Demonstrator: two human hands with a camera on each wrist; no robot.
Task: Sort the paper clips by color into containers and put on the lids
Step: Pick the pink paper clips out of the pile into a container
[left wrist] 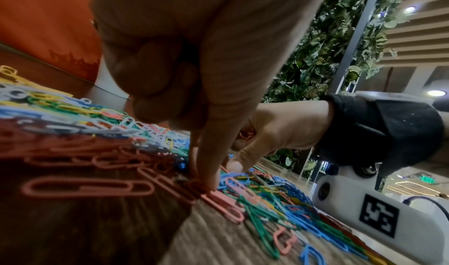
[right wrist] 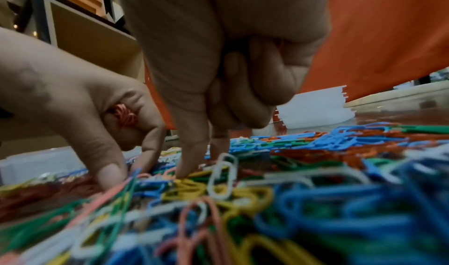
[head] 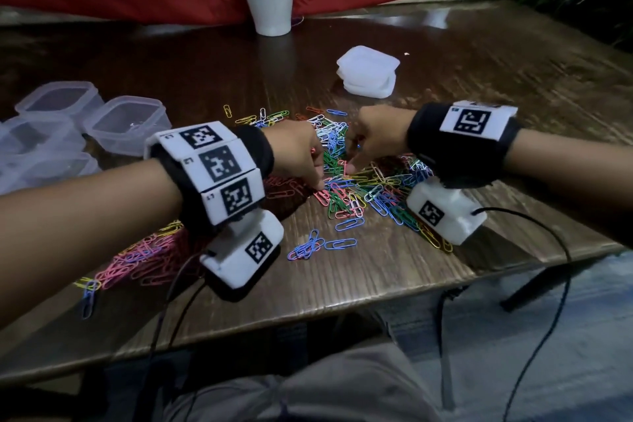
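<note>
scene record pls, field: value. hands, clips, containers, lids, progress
left hand: fingertips down in the paper clips, reddish clips bunched in its curled fingers
right hand: fingertips down in the pile, other fingers curled; whether it holds a clip cannot be told
containers: clear tubs, open, at the table's left; look empty
lids: white stack beyond the pile
progress: sorting not yet in tubs, no lid on

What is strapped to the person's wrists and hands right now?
Both forearms are bare, no sleeves. The left hand and right hand each have a black wrist band carrying white square-code tags, a white camera box beneath, and thin black cables trailing off the table edge.
</note>
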